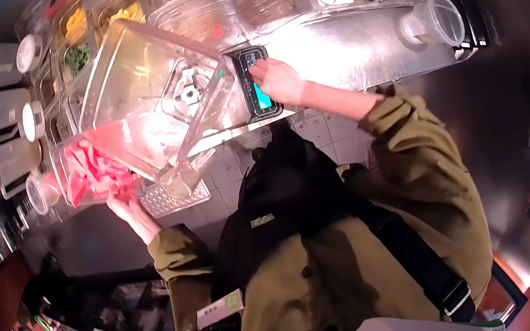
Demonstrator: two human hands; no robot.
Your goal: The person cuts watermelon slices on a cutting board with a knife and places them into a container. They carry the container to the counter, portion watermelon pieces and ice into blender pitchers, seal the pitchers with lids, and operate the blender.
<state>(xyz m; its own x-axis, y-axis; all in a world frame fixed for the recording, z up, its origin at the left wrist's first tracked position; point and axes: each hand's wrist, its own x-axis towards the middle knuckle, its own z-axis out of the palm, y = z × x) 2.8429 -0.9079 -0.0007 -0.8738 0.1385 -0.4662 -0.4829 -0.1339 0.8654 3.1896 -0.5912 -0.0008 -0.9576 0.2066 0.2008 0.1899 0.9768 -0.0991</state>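
My right hand [280,82] reaches to a black digital scale [250,103] with a lit blue-green display. Its fingers are curled together at the scale's buttons, with nothing seen in them. Beside it, a large clear plastic container [123,70] stands tilted over a metal plate with a round centre, seen through its wall. My left hand [123,207] is at the near edge of a clear tub, its fingers closed on a crumpled pink cloth or bag [94,169]. The tips of those fingers are partly hidden.
Clear food bins [265,0] line the back of the steel counter [343,47], some with yellow and green food. A lidded clear tub [436,23] lies at the right. Clear jugs [7,114] hang at the left. A perforated metal tray [176,198] is below the counter's edge.
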